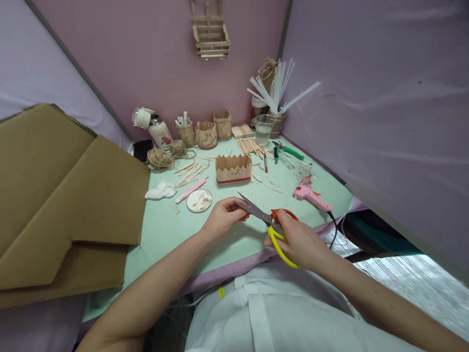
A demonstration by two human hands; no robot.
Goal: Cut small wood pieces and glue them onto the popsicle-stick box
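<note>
My right hand [298, 239] grips a pair of scissors [261, 213] by its red and yellow handles, the blades slightly parted and pointing up to the left. My left hand [225, 220] is closed in a pinch right by the blades; whatever small piece it holds is hidden by the fingers and the scissors. Beyond both hands stands a wooden box [233, 173] with a zigzag top edge and a red line along its base. Left of my left hand lies a round white lid [199, 201] with small wood bits in it.
A pink glue gun [311, 195] with a cord lies at right, near green-handled pliers [291, 150]. Craft sticks [252, 147], twine [160, 160], a pink pen-like tool [192, 190] and a crumpled tissue [160, 190] lie about. Large cardboard [73, 205] covers the left side.
</note>
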